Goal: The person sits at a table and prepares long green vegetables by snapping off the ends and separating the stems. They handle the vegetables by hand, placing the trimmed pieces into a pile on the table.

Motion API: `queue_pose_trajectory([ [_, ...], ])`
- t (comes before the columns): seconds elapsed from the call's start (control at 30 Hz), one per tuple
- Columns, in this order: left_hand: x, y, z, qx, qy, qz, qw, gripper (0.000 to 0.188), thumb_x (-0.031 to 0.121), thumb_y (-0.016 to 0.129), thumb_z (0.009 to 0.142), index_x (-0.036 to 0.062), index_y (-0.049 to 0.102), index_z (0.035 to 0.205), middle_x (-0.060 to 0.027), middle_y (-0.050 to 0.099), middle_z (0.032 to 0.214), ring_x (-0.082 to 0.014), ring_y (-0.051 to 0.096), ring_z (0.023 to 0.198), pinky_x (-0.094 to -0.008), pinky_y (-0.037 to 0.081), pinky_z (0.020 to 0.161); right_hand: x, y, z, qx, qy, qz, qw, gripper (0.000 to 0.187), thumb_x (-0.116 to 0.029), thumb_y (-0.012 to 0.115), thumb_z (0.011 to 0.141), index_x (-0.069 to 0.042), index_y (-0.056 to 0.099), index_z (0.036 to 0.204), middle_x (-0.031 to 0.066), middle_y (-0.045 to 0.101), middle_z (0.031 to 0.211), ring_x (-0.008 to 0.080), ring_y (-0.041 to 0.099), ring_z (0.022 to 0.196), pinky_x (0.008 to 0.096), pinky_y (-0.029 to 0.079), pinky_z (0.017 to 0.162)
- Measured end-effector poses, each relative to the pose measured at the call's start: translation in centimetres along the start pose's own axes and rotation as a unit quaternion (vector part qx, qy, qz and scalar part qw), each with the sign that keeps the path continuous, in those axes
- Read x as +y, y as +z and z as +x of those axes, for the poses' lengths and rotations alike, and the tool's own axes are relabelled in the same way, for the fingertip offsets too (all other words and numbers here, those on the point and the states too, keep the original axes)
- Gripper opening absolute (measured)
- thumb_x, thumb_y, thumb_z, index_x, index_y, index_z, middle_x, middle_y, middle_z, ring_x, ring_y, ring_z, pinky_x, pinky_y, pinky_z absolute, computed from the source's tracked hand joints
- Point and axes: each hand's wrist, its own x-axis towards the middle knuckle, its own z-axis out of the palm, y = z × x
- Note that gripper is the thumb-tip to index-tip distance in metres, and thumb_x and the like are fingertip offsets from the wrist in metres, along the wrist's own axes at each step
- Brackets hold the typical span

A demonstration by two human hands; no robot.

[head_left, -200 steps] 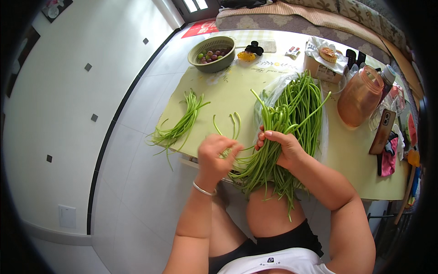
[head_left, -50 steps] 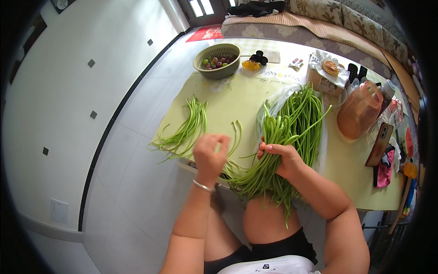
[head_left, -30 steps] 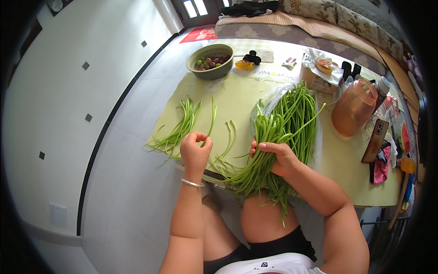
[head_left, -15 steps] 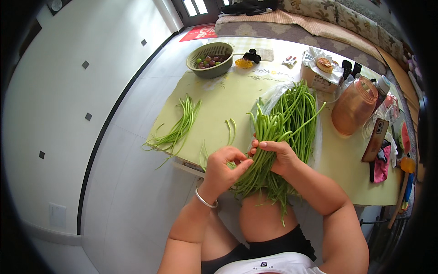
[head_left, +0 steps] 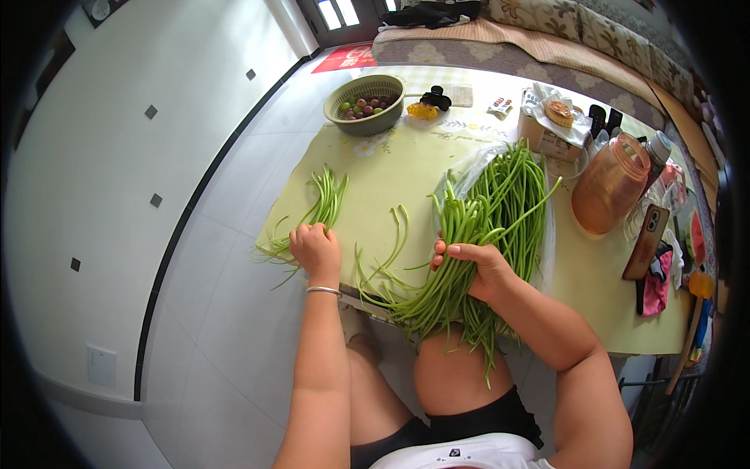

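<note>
A thick bunch of long green garlic scapes is gripped in my right hand, with the thumb lying across it. The thin ends hang over the near table edge above my legs. Behind and right of this bunch, more scapes are heaped on a clear plastic bag. My left hand, with a silver bangle at the wrist, has its fingers curled over the thin ends of a small pile of scapes at the table's left. Between the hands, a few loose scapes lie on the yellow tablecloth.
A green colander bowl of grapes stands at the far left, beside a black hair claw. On the right are a box with a round pastry, an orange jug, a bottle and a phone.
My left hand has moved left from beside the held bunch to the small pile. My right hand keeps its grip in nearly the same place. The view has shifted slightly.
</note>
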Motion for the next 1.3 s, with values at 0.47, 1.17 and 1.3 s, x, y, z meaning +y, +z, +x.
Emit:
queue_pose_trajectory([
  [0.47,-0.6,-2.6,1.0,0.016,-0.087,-0.410,0.908,0.006,0.004,0.066,0.087,0.0016,0.063,0.092,-0.0072,0.067,0.087,-0.0194,0.064,0.083,-0.0332,0.050,0.077,0.1,0.3,0.1,0.010,-0.026,0.019,0.999,0.040,-0.004,0.068,0.083,0.000,0.055,0.121,0.0075,0.068,0.100,0.0219,0.067,0.092,0.0413,0.054,0.087],
  [1.17,10.0,-13.5,-3.5,-0.124,0.330,-0.401,0.846,0.014,-0.001,0.072,0.071,0.0024,0.063,0.082,-0.0110,0.061,0.077,-0.0296,0.060,0.072,-0.0364,0.049,0.069,0.0,0.4,0.0,-0.043,-0.047,0.039,0.997,0.045,-0.017,0.071,0.087,-0.004,0.056,0.127,0.0108,0.065,0.119,0.0210,0.064,0.103,0.0417,0.054,0.090],
  [1.3,9.9,-13.4,-5.1,-0.250,0.195,-0.481,0.818,0.010,-0.001,0.070,0.078,0.0006,0.064,0.085,-0.0071,0.062,0.072,-0.0211,0.061,0.069,-0.0313,0.049,0.065,0.0,-0.1,0.2,-0.054,-0.024,0.056,0.997,0.045,-0.018,0.070,0.086,-0.003,0.056,0.125,0.0101,0.065,0.116,0.0226,0.063,0.105,0.0421,0.053,0.092],
])
